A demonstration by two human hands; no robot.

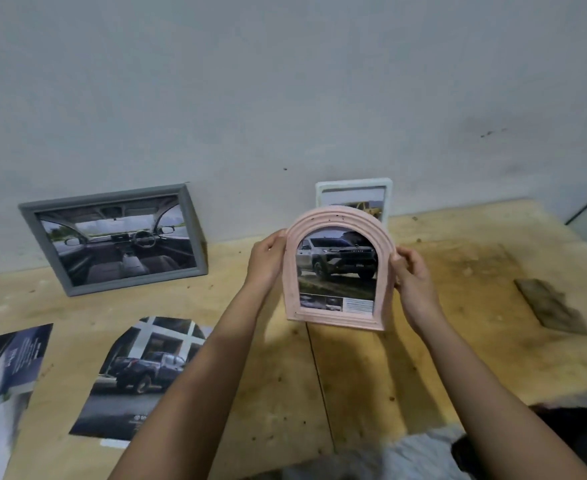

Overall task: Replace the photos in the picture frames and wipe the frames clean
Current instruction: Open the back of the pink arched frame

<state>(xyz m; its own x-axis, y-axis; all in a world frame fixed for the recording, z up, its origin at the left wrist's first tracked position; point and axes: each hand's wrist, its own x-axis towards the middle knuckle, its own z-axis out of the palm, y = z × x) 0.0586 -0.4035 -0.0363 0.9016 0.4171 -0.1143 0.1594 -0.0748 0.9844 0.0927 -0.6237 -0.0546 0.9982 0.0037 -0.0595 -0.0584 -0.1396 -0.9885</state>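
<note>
Head view: left grip and right grip pinching pink arched frame by side edges, over plywood table.

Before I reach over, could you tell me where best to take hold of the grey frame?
Probably by its short side rails, one hand from each side: the grey frame leans against the wall on its bottom edge, so both sides stand free, and fingers stay off the picture.

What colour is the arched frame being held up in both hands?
The arched frame is pale pink, seen in the head view.
</note>
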